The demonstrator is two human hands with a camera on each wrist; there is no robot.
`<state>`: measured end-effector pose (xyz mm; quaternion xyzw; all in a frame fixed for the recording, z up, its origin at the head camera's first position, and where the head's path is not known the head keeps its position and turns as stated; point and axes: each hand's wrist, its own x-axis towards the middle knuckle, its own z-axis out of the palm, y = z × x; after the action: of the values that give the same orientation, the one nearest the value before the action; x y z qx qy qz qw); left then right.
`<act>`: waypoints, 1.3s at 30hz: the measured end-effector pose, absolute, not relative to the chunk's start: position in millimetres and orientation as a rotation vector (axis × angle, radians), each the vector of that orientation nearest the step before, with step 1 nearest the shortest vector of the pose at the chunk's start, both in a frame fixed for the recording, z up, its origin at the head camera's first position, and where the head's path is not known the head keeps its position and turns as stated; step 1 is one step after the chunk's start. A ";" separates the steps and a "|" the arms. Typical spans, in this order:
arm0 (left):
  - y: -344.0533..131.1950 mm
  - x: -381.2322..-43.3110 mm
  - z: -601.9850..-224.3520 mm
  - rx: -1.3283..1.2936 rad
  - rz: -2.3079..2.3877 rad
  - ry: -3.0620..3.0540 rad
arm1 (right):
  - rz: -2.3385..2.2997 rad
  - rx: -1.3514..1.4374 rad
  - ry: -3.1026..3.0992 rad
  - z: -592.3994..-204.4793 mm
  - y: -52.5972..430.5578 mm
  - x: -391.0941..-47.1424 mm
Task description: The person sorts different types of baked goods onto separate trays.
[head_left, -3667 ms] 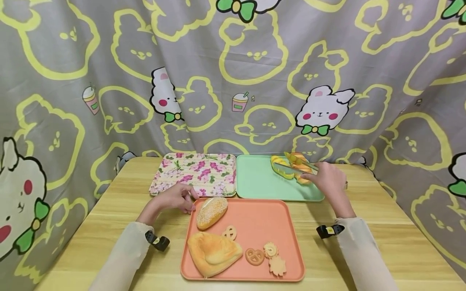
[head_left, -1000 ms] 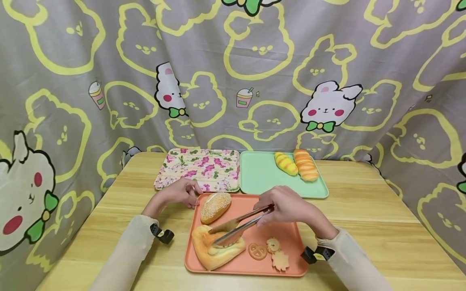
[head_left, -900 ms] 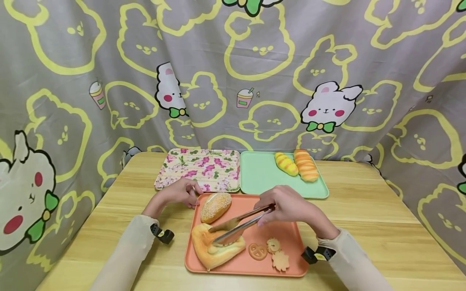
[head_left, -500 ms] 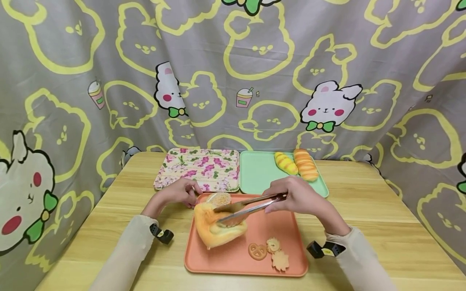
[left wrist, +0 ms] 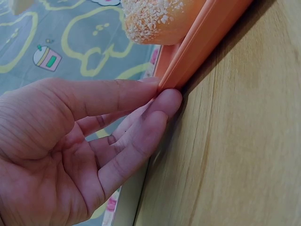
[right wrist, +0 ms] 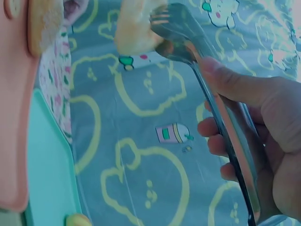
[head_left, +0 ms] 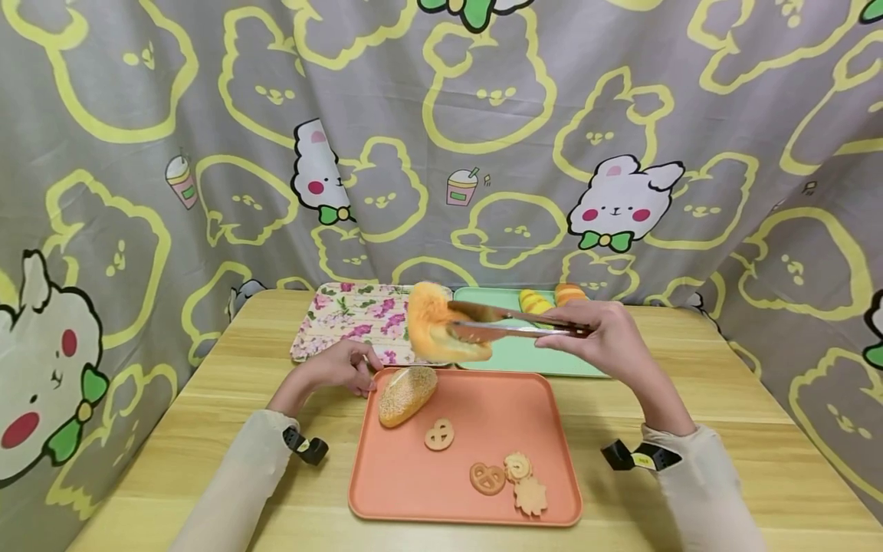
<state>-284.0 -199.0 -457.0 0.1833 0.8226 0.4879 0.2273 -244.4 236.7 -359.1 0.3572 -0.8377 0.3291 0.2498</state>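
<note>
My right hand (head_left: 600,337) grips metal tongs (head_left: 497,330), whose tips clamp a folded golden pastry (head_left: 429,322). The pastry hangs in the air over the floral and green trays, slightly blurred. In the right wrist view, the tongs (right wrist: 235,150) run between thumb and curled fingers, with a slotted tip against the pastry (right wrist: 136,28). My left hand (head_left: 341,366) pinches the far left corner of the orange tray (head_left: 497,422) between thumb and finger. Beside it on this tray lies a seeded bread roll (head_left: 407,396).
The orange tray also carries two pretzel-shaped cookies, one pale (head_left: 439,435) and one brown (head_left: 487,478), a round cookie (head_left: 518,466) and a jagged one (head_left: 530,497). Behind stand a floral tray (head_left: 324,326) and a green tray (head_left: 545,360) with yellow (head_left: 533,300) and orange-striped (head_left: 569,293) breads.
The right hand left the breads on the green tray, clamped the pastry in the tongs and lifted it up and away, uncovering the pale pretzel cookie. The left hand stayed at the tray corner.
</note>
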 end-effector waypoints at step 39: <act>-199.1 -282.3 -459.3 0.532 1.334 2.283 | 0.504 0.289 -2.720 -396.2 265.7 -320.6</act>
<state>-282.3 -199.1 -459.3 0.1926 0.8257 0.4824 0.2203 -320.6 265.7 -396.2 0.1023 -0.9621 0.1782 0.1791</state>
